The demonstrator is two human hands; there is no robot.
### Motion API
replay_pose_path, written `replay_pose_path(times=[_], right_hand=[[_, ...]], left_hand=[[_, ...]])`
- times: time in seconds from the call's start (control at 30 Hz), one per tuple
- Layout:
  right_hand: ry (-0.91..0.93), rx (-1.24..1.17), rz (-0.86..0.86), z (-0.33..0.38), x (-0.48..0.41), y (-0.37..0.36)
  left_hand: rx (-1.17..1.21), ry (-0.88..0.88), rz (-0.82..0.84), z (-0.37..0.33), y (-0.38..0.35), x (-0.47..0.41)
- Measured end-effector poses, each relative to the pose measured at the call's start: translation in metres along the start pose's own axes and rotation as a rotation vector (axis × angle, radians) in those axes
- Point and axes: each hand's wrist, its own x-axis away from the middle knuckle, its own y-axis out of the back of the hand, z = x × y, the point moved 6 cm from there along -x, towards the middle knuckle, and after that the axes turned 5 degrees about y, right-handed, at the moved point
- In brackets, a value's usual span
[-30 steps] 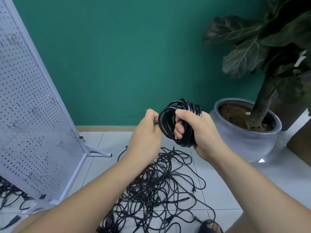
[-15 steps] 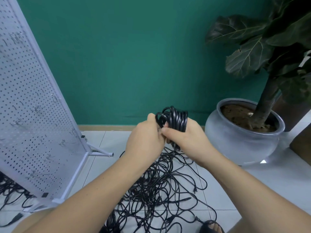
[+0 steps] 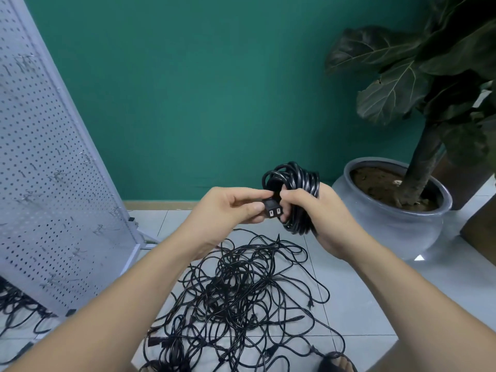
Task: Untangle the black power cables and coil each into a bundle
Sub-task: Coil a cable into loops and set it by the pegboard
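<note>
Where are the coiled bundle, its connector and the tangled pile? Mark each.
coiled bundle (image 3: 294,176): head view, on the top loops.
connector (image 3: 272,209): head view, on its slotted face.
tangled pile (image 3: 233,287): head view, on its dense middle.

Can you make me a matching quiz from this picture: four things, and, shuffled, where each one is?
1. coiled bundle of black cable
2. small black two-slot plug
3. tangled heap of black cables
4. round grey ceramic plant pot

A. spread on the tiled floor
B. pinched by the left hand
C. standing on the right, near the green wall
D. gripped in the right hand

Pairs: 1-D, 2-B, 3-A, 4-C
</note>
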Motion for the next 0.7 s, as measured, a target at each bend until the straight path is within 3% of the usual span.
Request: replay_pose_path(times=[0.2,0.27,0.43,0.7], right_hand=[[-0.106,-0.430,0.097,0.002,0.003,-0.004],[-0.123,-0.494,0.125,0.004,0.004,-0.007],[-0.120,-0.426,0.180,0.005,0.009,-0.013],[-0.127,-0.285,0.292,0.003,0.012,-0.016]], left_hand=[[0.035,-0.083,-0.075,-0.007,0.002,-0.005],[0.103,-0.061,-0.012,-0.001,0.002,-0.010],[0.262,0.044,0.379,0.007,-0.017,-0.007],[0.344,0.092,0.553,0.004,-0.030,0.001]])
